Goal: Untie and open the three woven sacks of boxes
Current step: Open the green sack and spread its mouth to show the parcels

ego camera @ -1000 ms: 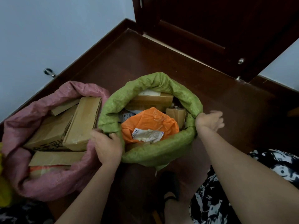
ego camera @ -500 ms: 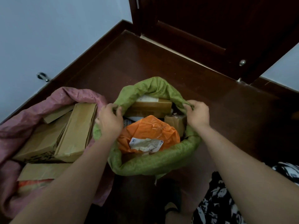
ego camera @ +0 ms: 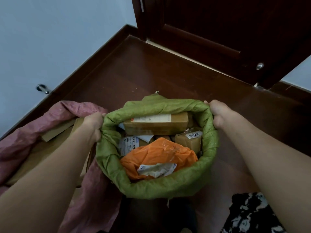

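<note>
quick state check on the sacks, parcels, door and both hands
green sack: open, rim rolled down, parcels showing
pink sack: open, boxes showing
orange parcel: sealed, on top in the green sack
long box: closed, at the sack's far side
door: open, swung inward
left hand: grips the green rim
right hand: grips the green rim

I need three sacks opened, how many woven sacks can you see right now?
2: a green woven sack at centre, its rim gripped by both hands, and a pink woven sack to its left. A third may be out of frame.
</note>
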Action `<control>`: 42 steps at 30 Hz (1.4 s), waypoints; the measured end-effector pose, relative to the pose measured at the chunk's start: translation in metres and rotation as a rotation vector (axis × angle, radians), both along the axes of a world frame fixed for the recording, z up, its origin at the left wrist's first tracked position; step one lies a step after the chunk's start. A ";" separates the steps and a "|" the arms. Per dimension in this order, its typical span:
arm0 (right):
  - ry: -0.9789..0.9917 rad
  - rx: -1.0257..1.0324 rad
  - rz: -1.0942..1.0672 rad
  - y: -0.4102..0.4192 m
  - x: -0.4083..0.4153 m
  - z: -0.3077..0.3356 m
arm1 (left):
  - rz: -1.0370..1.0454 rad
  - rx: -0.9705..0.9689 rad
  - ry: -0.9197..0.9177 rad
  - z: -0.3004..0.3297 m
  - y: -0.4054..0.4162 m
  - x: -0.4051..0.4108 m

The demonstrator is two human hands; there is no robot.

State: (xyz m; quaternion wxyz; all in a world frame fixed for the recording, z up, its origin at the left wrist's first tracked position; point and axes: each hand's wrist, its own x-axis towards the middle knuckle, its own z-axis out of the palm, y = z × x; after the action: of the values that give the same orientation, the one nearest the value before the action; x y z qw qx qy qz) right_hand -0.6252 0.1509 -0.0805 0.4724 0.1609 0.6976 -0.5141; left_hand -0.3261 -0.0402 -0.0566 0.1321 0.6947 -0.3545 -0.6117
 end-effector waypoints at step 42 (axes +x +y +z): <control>1.096 0.117 0.486 -0.037 0.004 -0.028 | -0.729 -1.114 -0.612 -0.009 0.025 0.003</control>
State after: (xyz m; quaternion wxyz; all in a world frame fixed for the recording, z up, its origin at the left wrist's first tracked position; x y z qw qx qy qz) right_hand -0.6214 0.1140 -0.1088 0.1385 -0.2660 0.8833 -0.3603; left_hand -0.3227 -0.0152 -0.0659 0.1488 0.5021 -0.8428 -0.1243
